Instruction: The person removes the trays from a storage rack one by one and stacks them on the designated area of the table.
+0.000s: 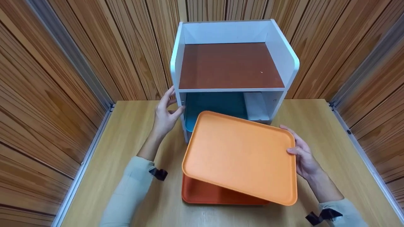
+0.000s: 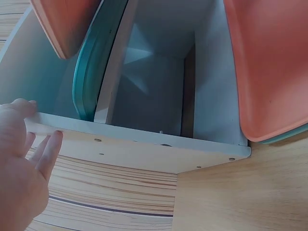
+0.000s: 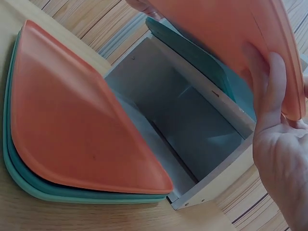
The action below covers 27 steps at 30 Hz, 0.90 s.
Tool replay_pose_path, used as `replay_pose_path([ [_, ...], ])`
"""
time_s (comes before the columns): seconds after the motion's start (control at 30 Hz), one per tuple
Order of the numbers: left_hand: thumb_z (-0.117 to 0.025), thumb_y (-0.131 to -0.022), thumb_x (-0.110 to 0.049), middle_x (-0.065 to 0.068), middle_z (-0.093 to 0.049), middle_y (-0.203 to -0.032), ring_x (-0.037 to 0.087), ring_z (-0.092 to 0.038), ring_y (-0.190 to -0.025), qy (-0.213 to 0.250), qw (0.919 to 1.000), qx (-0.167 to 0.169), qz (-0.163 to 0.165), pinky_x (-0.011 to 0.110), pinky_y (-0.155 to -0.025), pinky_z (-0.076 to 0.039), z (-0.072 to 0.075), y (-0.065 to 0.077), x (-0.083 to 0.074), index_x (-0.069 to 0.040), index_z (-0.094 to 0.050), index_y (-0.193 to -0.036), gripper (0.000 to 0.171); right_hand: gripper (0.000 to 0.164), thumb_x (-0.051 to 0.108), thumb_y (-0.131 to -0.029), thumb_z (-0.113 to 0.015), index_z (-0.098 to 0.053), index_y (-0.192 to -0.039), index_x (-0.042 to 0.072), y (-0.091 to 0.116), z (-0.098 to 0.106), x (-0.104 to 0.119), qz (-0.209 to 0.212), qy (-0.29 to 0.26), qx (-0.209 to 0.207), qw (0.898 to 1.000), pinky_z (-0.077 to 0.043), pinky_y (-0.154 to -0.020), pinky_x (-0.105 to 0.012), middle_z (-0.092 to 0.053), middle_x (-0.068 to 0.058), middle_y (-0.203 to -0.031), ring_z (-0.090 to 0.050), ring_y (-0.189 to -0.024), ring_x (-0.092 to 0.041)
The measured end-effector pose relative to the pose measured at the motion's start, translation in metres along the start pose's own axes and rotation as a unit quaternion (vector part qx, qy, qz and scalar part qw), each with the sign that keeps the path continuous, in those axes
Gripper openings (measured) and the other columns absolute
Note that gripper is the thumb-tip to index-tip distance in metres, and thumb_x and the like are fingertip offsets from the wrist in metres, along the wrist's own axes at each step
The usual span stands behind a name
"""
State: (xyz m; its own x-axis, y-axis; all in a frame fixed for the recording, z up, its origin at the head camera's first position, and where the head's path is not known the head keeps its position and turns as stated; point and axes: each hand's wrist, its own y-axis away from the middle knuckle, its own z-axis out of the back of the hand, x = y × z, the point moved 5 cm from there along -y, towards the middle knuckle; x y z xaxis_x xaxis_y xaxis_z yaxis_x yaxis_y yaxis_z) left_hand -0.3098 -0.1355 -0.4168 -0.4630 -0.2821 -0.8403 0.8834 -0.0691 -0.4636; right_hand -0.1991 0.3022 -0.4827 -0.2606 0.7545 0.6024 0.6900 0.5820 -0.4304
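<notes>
An orange rectangular tray (image 1: 243,157) is held by my right hand (image 1: 304,157), which grips its right edge, thumb on top and fingers underneath. The tray tilts in front of the white shelf unit (image 1: 291,63), its far left corner overlapping the middle compartment in the head view. On that middle shelf lies a teal tray (image 1: 217,104), toward the left side. My left hand (image 1: 165,115) holds the unit's left side panel (image 2: 125,134), thumb at the front edge and fingers on the outer face. Below the held tray, a red-orange tray (image 3: 86,120) tops a stack on the table.
Teal trays (image 3: 43,185) lie under the red-orange one, right before the unit's lower compartment (image 3: 163,96). The unit's top has a brown surface (image 1: 230,66). Wood-patterned walls (image 1: 44,78) enclose the wooden table (image 1: 139,126) on the sides and back.
</notes>
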Motion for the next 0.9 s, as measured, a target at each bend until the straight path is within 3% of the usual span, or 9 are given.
replay_pose_path([
  [0.37, -0.077, -0.106, -0.006, 0.018, -0.063, -0.161, 0.039, -0.073, -0.141, -0.001, 1.0, -0.004, 0.002, 0.057, -0.102, -0.07, 0.0, 0.0, 0.001, -0.01, -0.047, -0.17, 0.071, 0.082, -0.02, -0.102, -0.009, -0.025, -0.176, 0.009, -0.003, 0.005, -0.008, -0.053, 0.039, 0.033, 0.997, -0.057, -0.12, -0.046, -0.053, -0.022, -0.171, -0.062, -0.155, -0.038],
  [0.53, -0.077, -0.106, -0.005, 0.018, -0.063, -0.161, 0.039, -0.073, -0.141, -0.002, 1.0, -0.003, -0.001, 0.055, -0.102, -0.07, 0.0, 0.001, 0.001, -0.009, -0.047, -0.17, 0.071, 0.081, -0.02, -0.103, -0.009, -0.022, -0.177, 0.009, -0.002, 0.006, -0.012, -0.058, 0.029, 0.046, 0.997, -0.055, -0.121, -0.046, -0.05, -0.021, -0.173, -0.059, -0.157, -0.039],
  [0.77, -0.077, -0.105, -0.004, 0.021, -0.063, -0.16, 0.04, -0.073, -0.14, 0.0, 1.0, 0.0, 0.005, 0.055, -0.1, -0.07, 0.002, 0.0, 0.002, -0.007, -0.045, -0.17, 0.072, 0.08, -0.021, -0.101, -0.013, -0.03, -0.175, 0.006, -0.004, 0.009, -0.013, -0.062, 0.022, 0.035, 0.997, -0.057, -0.118, -0.051, -0.053, -0.024, -0.171, -0.061, -0.155, -0.04],
  [0.9, -0.076, -0.106, -0.004, 0.021, -0.062, -0.161, 0.04, -0.073, -0.14, 0.001, 1.0, 0.001, 0.007, 0.055, -0.1, -0.07, 0.001, 0.001, 0.001, -0.007, -0.045, -0.17, 0.072, 0.082, -0.021, -0.101, -0.011, -0.025, -0.177, 0.007, -0.004, 0.01, -0.015, -0.071, 0.016, 0.052, 0.996, -0.055, -0.121, -0.05, -0.05, -0.024, -0.173, -0.059, -0.157, -0.04],
])
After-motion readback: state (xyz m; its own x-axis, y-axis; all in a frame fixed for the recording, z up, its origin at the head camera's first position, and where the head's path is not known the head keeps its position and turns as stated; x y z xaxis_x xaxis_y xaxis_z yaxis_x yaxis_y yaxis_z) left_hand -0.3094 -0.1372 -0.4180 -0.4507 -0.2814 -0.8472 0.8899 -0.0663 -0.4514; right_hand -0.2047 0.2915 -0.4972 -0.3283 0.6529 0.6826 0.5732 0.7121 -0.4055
